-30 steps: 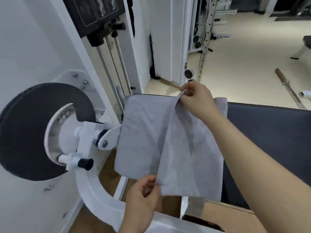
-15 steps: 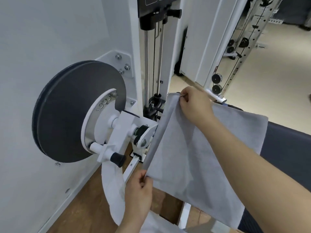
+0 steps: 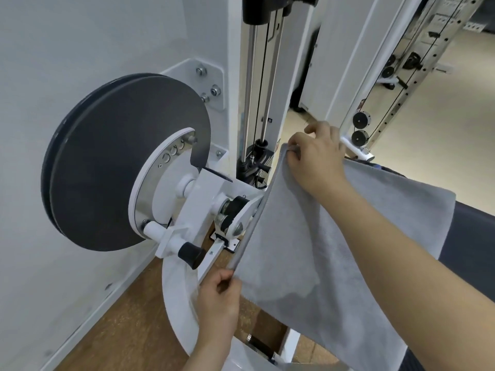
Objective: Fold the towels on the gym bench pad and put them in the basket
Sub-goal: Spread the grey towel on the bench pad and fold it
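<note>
A grey towel point(image 3: 308, 253) folded double hangs in the air between my hands, its far part draped toward the dark bench pad point(image 3: 471, 236) at the right. My right hand point(image 3: 316, 159) pinches the towel's upper left corner. My left hand point(image 3: 218, 295) grips the lower left corner, near the machine's white frame. The towel's left edge runs taut between the two hands. No basket is in view.
A big dark grey round disc point(image 3: 117, 180) of a white cable machine fills the left, with a black knob point(image 3: 191, 254) sticking out close to my left hand. Weight-stack rods point(image 3: 257, 103) stand behind. Wooden floor point(image 3: 128, 325) lies below; a pulley column point(image 3: 361, 127) stands at the right.
The upper layer has come over to the left so the towel is folded double. Both hands now hold its left corners, off the pad. The view has swung left.
</note>
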Motion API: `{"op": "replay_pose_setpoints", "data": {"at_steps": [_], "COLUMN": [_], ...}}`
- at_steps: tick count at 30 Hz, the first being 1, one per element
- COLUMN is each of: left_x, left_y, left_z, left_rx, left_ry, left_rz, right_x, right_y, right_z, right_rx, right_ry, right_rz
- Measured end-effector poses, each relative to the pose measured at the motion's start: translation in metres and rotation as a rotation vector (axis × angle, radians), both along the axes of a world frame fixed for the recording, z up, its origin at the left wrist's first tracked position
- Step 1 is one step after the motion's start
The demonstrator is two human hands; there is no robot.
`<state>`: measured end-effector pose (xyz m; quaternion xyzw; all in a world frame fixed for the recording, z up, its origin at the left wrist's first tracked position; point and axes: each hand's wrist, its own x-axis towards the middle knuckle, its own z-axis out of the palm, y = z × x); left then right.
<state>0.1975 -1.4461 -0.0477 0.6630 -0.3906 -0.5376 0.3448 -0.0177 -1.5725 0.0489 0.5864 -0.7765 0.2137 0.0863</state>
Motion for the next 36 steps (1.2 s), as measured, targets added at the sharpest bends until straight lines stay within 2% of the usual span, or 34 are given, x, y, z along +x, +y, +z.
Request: {"op": "replay_pose_setpoints", "data": {"at_steps": [3, 5, 9, 15, 18, 21, 27, 31, 34, 36], "left_x": [0.002, 0.004, 0.005, 0.02, 0.036, 0.048, 0.042, 0.028, 0.002, -0.014], "left_y": [0.003, 0.004, 0.006, 0.019, 0.017, 0.005, 0.0, 0.009, 0.01, 0.002], "left_z": [-0.002, -0.007, -0.004, 0.02, 0.052, 0.095, 0.179, 0.22, 0.229, 0.225], "left_rx": [0.009, 0.014, -0.063, -0.345, -0.5, -0.604, -0.664, -0.74, -0.744, -0.658], "left_ry": [0.098, 0.106, 0.037, -0.127, -0.091, -0.047, 0.143, 0.15, 0.17, 0.139], "left_rz": [0.039, 0.028, -0.017, -0.105, -0.148, -0.279, -0.382, -0.497, -0.64, -0.779], "right_x": [-0.008, -0.012, -0.009, -0.024, -0.042, -0.062, -0.065, -0.063, -0.075, -0.085], "right_y": [-0.008, -0.011, -0.008, 0.048, 0.102, 0.16, 0.277, 0.344, 0.381, 0.389], "right_z": [0.007, 0.015, 0.024, 0.07, 0.094, 0.109, 0.139, 0.153, 0.147, 0.131], "right_rx": [0.191, 0.181, 0.161, -0.026, -0.153, -0.226, -0.351, -0.438, -0.463, -0.41], "right_ry": [-0.131, -0.236, -0.32, -0.662, -0.888, -1.059, -1.24, -1.341, -1.321, -1.247], "right_rz": [0.003, 0.003, 0.01, 0.038, 0.083, 0.065, 0.112, 0.116, -0.013, -0.158]}}
